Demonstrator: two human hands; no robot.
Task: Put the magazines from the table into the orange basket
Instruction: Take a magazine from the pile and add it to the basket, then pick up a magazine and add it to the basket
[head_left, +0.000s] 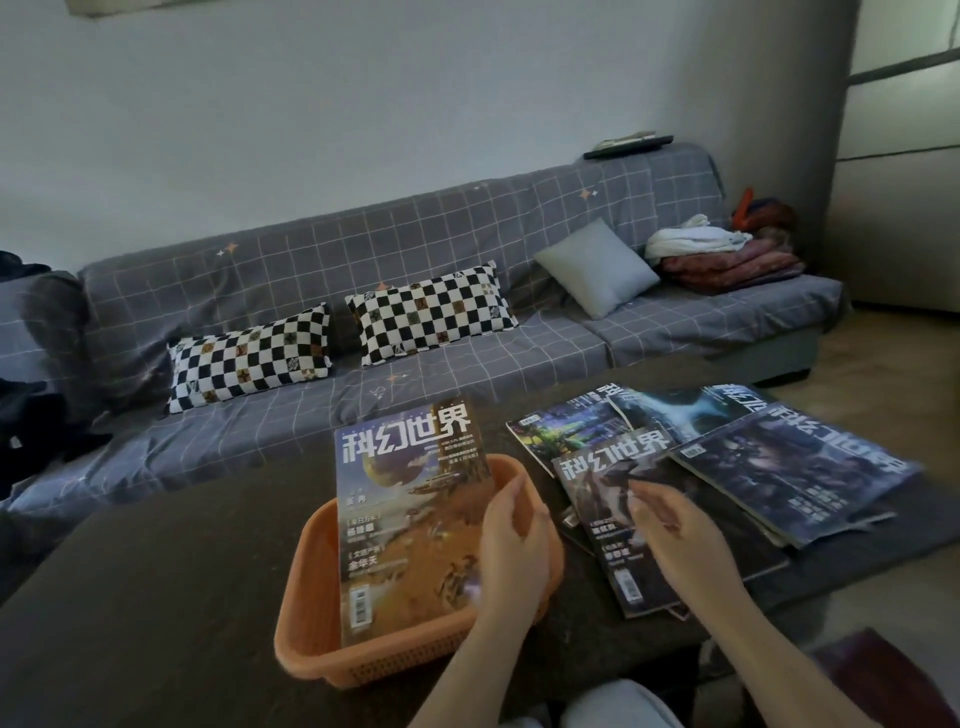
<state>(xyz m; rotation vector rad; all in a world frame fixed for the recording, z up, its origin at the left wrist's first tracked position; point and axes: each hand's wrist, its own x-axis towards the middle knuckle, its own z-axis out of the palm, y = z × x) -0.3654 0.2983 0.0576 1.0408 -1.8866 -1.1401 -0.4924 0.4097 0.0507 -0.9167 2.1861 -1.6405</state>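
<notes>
While tilted, magazine (410, 519) shows orange.

Across the frame's middle, a grey grid-patterned sofa (415, 270) bearing two checkered pillows (249, 358), a plain grey cushion (597, 267), folded blankets (727, 260) at right, dark clothing (31, 415) at far left.

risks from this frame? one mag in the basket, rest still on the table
1. The magazine is longer than the orange basket; it lies tilted with its top past the far rim, so it could slide out or tip the basket.
2. The remaining magazines overlap loosely; the right hand, reaching for the nearest, may drag the others off the table.
</notes>
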